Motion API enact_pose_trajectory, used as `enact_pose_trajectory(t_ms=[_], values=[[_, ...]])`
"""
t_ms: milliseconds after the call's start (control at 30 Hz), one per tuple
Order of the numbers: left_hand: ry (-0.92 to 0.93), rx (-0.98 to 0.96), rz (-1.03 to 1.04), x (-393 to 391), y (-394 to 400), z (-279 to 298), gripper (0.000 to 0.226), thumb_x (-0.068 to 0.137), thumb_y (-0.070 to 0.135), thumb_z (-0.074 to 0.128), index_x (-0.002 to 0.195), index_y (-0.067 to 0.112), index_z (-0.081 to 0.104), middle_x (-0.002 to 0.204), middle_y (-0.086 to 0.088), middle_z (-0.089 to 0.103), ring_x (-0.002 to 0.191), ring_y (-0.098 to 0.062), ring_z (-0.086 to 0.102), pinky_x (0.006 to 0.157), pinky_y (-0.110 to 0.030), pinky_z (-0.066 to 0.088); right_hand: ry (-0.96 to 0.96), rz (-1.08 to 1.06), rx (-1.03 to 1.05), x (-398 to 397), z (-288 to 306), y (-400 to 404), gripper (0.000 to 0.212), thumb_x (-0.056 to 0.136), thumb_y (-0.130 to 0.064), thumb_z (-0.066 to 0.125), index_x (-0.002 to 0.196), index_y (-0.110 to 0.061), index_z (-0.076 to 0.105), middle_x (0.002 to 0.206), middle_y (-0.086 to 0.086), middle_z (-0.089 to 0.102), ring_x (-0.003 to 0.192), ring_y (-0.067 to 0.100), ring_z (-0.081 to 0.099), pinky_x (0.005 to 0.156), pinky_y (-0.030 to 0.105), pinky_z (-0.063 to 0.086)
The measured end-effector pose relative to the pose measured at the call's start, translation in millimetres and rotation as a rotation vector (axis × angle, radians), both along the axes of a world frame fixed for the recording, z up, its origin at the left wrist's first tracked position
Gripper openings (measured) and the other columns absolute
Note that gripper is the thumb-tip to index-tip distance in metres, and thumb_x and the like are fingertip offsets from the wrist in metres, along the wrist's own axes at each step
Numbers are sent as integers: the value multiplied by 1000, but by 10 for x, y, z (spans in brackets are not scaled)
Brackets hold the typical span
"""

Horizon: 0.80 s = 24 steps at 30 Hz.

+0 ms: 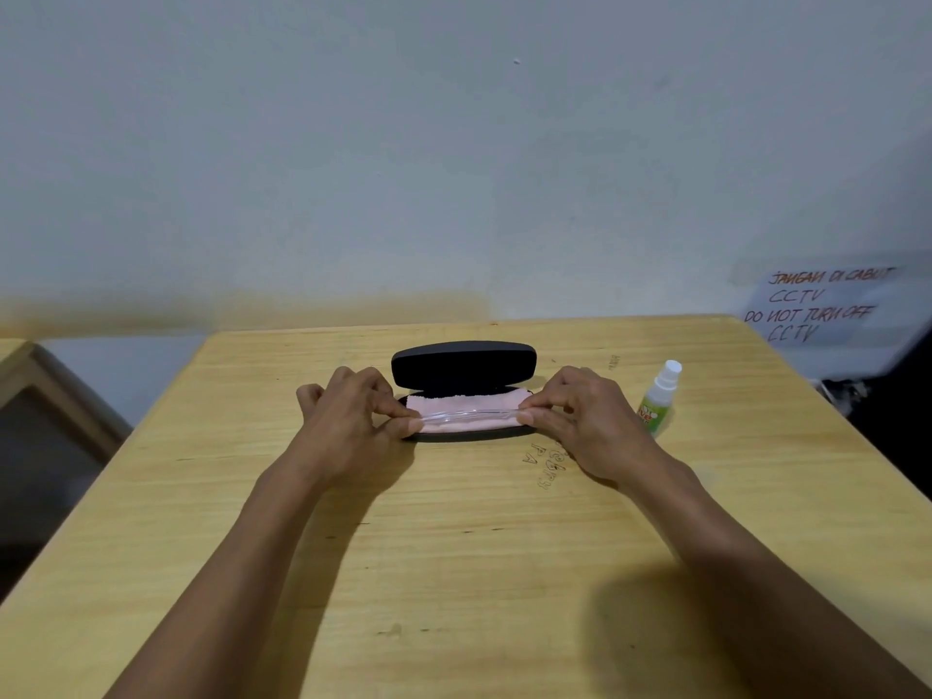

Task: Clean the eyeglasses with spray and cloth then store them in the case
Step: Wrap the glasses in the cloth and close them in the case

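A black eyeglass case [463,366] lies open at the middle of the wooden table, its lid raised toward the wall. A pale pink cloth [464,403] lines its lower half. Folded clear-framed eyeglasses [469,415] rest across the cloth inside the case. My left hand [353,413] pinches the left end of the eyeglasses. My right hand [585,416] pinches their right end. A small spray bottle [659,396] with a white cap and green label stands upright just right of my right hand.
The yellow wooden table [454,547] ends at a grey wall behind the case. A handwritten paper sign [827,305] leans at the far right. A wooden-framed piece of furniture [45,396] stands left of the table. Dark objects sit at the right edge.
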State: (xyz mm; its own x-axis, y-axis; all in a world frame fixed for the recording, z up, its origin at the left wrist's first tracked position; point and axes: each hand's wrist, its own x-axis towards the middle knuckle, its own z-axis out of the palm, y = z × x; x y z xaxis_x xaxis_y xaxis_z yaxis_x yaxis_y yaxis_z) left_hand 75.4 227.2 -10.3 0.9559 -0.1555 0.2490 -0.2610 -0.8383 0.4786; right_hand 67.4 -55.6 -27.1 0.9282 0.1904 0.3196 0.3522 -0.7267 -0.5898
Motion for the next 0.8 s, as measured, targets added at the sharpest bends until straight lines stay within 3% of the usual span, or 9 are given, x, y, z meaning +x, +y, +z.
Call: enact_pose_trajectory(t_ms=[233, 333, 400, 500, 633, 800], values=[[8, -19, 18, -93, -12, 12, 27, 84, 54, 66, 103, 38, 77, 91, 22, 52, 106, -10, 42, 83, -30, 16, 9, -39, 86, -61, -8, 50, 25, 87, -34, 75, 108, -22, 79, 91, -7, 63, 82, 7, 53, 74, 28, 41], [-23, -126, 63, -150, 39, -1, 35, 80, 58, 69, 107, 37, 76, 96, 14, 59, 101, -12, 50, 86, -30, 21, 2, -78, 131, -124, 16, 71, 27, 86, -35, 77, 109, -22, 78, 93, -8, 65, 78, -2, 53, 69, 13, 38], [-101, -224, 126, -173, 65, 17, 34, 79, 51, 73, 106, 30, 77, 90, 10, 66, 87, -9, 58, 89, -35, 35, -24, -141, 205, -159, 65, 94, 24, 87, -35, 77, 107, -22, 77, 94, -9, 67, 76, -9, 54, 65, 5, 39], [-92, -428, 228, -166, 29, 133, 41, 81, 46, 74, 115, 21, 74, 81, 6, 70, 82, -9, 63, 74, -23, 46, 29, -260, 366, -133, 211, 156, 36, 88, -47, 72, 118, -26, 71, 96, -13, 69, 74, -2, 56, 66, 14, 44], [116, -588, 272, -50, -42, 232, 47, 82, 57, 68, 118, 28, 72, 99, 3, 76, 100, -15, 68, 93, -35, 52, 249, -273, 540, 21, 379, 236, 50, 89, -57, 65, 128, -25, 66, 107, -11, 68, 98, 6, 64, 88, 30, 51], [226, -681, 271, 85, -92, 226, 43, 80, 59, 69, 107, 26, 78, 108, 5, 76, 107, -17, 69, 101, -42, 51, 316, -315, 559, 159, 367, 265, 38, 90, -57, 64, 106, -25, 77, 110, -5, 72, 104, 19, 69, 93, 37, 53]])
